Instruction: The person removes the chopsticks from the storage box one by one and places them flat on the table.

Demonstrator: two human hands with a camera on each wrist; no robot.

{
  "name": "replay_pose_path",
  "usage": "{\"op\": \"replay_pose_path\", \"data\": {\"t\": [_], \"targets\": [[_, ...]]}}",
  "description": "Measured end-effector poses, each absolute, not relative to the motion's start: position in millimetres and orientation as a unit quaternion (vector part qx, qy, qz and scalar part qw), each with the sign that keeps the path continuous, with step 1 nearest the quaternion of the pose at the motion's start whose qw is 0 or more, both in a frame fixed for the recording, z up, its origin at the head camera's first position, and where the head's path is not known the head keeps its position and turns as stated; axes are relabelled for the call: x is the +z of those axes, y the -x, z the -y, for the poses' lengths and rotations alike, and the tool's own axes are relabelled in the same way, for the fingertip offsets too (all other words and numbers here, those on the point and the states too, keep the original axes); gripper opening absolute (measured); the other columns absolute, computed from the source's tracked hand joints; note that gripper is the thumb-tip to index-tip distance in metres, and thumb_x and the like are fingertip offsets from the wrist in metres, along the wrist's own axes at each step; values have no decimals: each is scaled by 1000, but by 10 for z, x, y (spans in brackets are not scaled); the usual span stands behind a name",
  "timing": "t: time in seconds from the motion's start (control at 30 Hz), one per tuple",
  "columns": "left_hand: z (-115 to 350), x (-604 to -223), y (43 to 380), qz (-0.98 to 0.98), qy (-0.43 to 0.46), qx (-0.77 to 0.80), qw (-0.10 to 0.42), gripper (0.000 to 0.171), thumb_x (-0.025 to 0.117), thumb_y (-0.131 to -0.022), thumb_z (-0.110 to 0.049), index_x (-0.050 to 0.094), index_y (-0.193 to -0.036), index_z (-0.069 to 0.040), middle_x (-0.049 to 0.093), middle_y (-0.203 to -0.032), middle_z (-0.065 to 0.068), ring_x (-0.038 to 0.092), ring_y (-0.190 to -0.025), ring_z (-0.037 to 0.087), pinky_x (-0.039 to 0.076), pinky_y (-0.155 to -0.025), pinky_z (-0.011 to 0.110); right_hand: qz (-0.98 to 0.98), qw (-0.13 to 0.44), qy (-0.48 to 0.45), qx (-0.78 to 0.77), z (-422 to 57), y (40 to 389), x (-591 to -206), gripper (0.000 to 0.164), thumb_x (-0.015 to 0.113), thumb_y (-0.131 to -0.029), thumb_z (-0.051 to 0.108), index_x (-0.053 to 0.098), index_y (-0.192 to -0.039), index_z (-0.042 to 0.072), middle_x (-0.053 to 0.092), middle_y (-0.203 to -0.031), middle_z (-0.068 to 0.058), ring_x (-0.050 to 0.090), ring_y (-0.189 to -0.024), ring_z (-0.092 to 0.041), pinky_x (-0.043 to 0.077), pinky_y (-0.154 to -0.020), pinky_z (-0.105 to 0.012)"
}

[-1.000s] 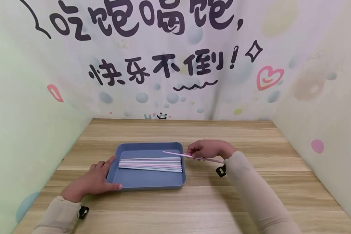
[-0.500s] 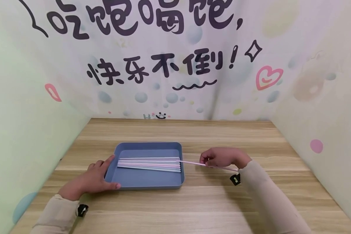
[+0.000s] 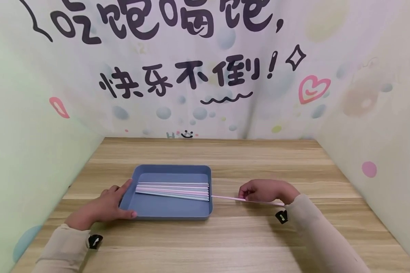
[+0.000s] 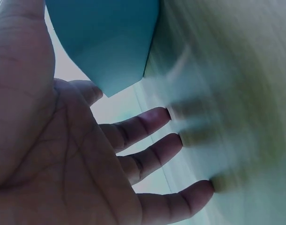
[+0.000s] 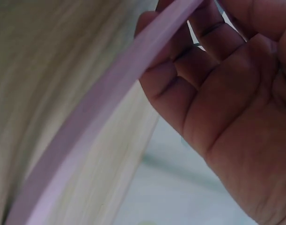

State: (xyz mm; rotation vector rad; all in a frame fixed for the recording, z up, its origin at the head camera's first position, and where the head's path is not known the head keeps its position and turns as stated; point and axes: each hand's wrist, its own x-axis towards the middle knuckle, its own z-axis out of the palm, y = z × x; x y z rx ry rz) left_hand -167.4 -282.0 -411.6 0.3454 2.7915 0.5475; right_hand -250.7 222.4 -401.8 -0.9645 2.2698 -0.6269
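Note:
In the head view, a blue-grey tray lies on the table with a fanned row of pastel chopsticks inside. My left hand rests against its left end, thumb at the front rim. The left wrist view shows that hand's fingers spread and fairly straight, fingertips at the tabletop beside the tray's corner. To the right of the tray my right hand pinches a pink chopstick low over the table. One end of this chopstick points to the tray's right wall; the other passes under the wrist.
The wooden table stretches around the tray. Pale printed walls border it at the left, back and right. A black wrist strap shows at the right cuff and another strap at the left.
My right hand has moved right and toward me with the pink chopstick, drawing it from over the tray to the table beside it. The left hand stays at the tray.

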Motion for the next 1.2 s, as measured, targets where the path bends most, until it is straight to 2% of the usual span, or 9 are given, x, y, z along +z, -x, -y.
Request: {"op": "replay_pose_path", "data": {"t": [0.67,1.2], "targets": [[2847,-4107,1701,-967,-116,180,141,119,77,-77,-59,14,-156,3,39,-131,38,42,-115,53,41,-90,64,-848,299,376,-226,-2286,2386,-4101,18,57,-96,-1,65,-94,15,48,-73,12,44,-69,-4,38,-68,-23],[2831,-4103,1671,-966,-123,185,134,118,78,-77,-59,15,-156,3,41,-129,38,43,-114,53,41,-90,64,-855,279,381,-214,-2284,2331,-4129,18,58,-94,-2,63,-92,14,48,-72,13,44,-67,-2,38,-66,-23]]}}
